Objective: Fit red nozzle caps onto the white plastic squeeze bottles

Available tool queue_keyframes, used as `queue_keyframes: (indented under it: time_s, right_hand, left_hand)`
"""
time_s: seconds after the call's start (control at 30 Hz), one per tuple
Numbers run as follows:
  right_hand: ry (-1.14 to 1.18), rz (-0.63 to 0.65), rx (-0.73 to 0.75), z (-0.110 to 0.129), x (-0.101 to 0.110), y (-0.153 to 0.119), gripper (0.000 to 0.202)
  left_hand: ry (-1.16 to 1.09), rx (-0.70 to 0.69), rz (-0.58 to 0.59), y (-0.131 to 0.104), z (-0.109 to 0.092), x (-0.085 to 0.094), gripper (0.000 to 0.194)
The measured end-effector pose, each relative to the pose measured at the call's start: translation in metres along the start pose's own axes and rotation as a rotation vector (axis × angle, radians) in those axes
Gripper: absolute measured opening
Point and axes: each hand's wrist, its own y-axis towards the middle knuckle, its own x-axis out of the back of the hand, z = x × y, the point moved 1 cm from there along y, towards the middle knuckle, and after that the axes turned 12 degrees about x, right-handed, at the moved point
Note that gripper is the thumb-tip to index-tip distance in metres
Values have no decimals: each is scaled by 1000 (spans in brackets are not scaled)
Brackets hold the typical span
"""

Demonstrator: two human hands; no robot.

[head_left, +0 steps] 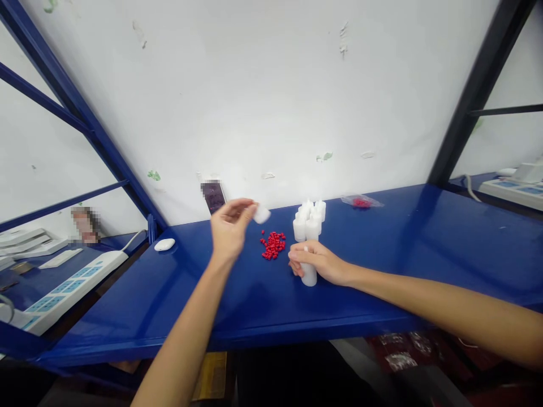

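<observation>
My left hand [228,229] is raised above the blue table, its thumb and fingers pinching one end of a small white plastic bottle [262,215]. That bottle is tilted and slightly blurred. Lower and to the right, my right hand [316,260] is wrapped around another white plastic bottle [309,276], which is roughly upright, its narrow tip showing above the fingers. Between the hands lies a loose pile of small red caps [275,244]. Just behind my right hand, several white bottles [309,220] stand grouped together.
A clear bag with red pieces [361,202] lies at the back right of the blue table [403,237]. A phone [213,195] leans on the wall. At the left are a white oval case [164,245] and a power strip [72,291]. Metal posts flank the table.
</observation>
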Motion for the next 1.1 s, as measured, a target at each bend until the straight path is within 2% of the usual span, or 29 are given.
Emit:
queue_keyframes:
  time_s: [0.07, 0.13, 0.23, 0.3, 0.37, 0.5, 0.57, 0.67, 0.7, 0.73, 0.8, 0.87, 0.97, 1.1]
  right_hand:
    - [-108, 49, 20, 4, 1, 1, 30]
    - [-211, 77, 38, 8, 2, 2, 24]
    - [-290, 72, 49, 10, 4, 2, 26]
    - [-286, 45, 64, 8, 5, 1, 28]
    - [-260, 20, 72, 6, 5, -1, 27]
    - [-186, 39, -21, 2, 5, -3, 23]
    - [-102, 66, -78, 2, 5, -3, 21]
    - [42, 118, -118, 2, 2, -4, 20]
    - [50, 123, -115, 3, 1, -5, 22]
    - [29, 118, -103, 3, 0, -5, 24]
    - [-87, 78, -56, 4, -2, -6, 28]
    - [-220, 31, -10, 5, -3, -6, 32]
    - [-346, -23, 10, 7, -4, -3, 32]
    - [-410, -58, 4, 9, -3, 0, 33]
  left_hand:
    - [238, -26, -154, 18, 14, 30, 22]
    - [410, 10, -239, 27, 32, 57, 23]
    - [553, 3, -302, 29, 55, 79, 23]
    - [562, -7, -282, 27, 64, 82, 26]
    - [567, 3, -215, 26, 69, 80, 27]
    - [667, 14, -96, 24, 70, 76, 23]
    - [691, -39, -135, 20, 66, 76, 24]
    - [750, -237, -259, 10, 57, 67, 22]
    - [790, -307, -235, 7, 56, 61, 19]
    - [841, -360, -152, 5, 56, 54, 19]
    - [961, -387, 152, 2, 62, 36, 26]
    - [1079, -312, 388, 4, 73, 21, 37]
    - [1143, -224, 506, 14, 88, 10, 47]
    - [1134, -221, 599, 21, 96, 8, 45]
